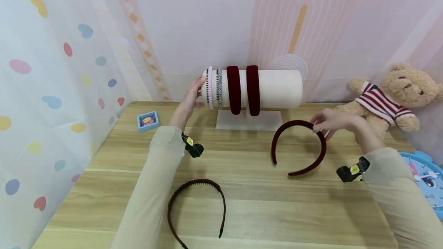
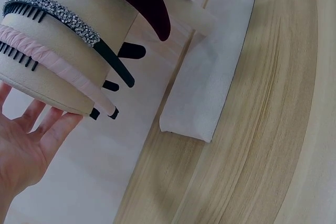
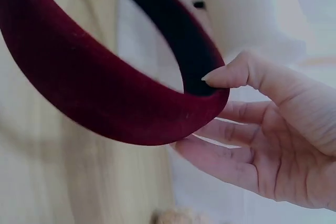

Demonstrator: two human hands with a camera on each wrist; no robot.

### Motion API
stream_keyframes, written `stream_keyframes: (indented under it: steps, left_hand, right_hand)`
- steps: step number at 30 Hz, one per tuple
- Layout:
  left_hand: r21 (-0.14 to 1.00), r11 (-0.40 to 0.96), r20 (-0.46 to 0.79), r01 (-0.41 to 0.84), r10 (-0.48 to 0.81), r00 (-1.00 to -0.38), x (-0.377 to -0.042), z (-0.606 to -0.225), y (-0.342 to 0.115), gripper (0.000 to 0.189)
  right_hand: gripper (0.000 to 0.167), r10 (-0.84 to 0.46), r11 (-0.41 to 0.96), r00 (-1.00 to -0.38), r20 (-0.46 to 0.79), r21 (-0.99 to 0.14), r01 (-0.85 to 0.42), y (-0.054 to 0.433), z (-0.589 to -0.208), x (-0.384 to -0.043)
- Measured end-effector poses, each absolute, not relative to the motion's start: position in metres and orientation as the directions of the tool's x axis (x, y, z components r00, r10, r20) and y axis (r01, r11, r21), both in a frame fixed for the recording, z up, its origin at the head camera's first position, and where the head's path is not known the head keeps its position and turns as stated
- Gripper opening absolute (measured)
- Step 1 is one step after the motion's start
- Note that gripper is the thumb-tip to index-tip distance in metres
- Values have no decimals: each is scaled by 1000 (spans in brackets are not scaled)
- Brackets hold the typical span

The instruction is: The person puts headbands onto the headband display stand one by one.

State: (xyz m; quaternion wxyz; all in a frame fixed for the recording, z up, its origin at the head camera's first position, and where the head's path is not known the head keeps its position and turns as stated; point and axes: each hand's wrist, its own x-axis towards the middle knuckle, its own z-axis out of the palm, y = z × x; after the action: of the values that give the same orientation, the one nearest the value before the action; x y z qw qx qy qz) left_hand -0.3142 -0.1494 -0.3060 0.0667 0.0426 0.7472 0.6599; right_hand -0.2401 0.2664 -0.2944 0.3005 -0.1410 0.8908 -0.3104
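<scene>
My right hand (image 1: 333, 121) pinches a dark red velvet headband (image 3: 105, 98) near one side, thumb on its dark inner face and fingers outside. The headband hangs over the table, its two ends pointing down and left in the head view. My left hand (image 1: 192, 94) rests its fairly straight fingers (image 2: 60, 129) against the left end of a cream headband stand (image 1: 278, 87). Next to these fingers, a pale pink headband (image 1: 210, 87) and a silver glittery headband (image 1: 220, 87) sit round the roll. Two wide dark red headbands (image 1: 253, 90) sit further right on it.
A brown toothed headband (image 1: 224, 203) lies on the wooden table (image 1: 263, 210) at the front. A small blue box (image 1: 148, 121) lies at the back left. On the right are a teddy bear (image 1: 384, 103) and a blue clock (image 1: 427, 181).
</scene>
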Motion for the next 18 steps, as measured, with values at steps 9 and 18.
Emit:
stream_keyframes:
  steps: [9, 18]
  left_hand:
    - [992, 121, -53, -35, 150, -987, -313, -306, -150, 62]
    - [992, 123, -51, -33, 148, -988, -314, -305, -149, 61]
  right_hand:
    - [69, -263, 696, -842, -471, -697, 172, 292, -281, -247]
    - [91, -62, 608, -934, -351, -756, 244, 277, -264, -245]
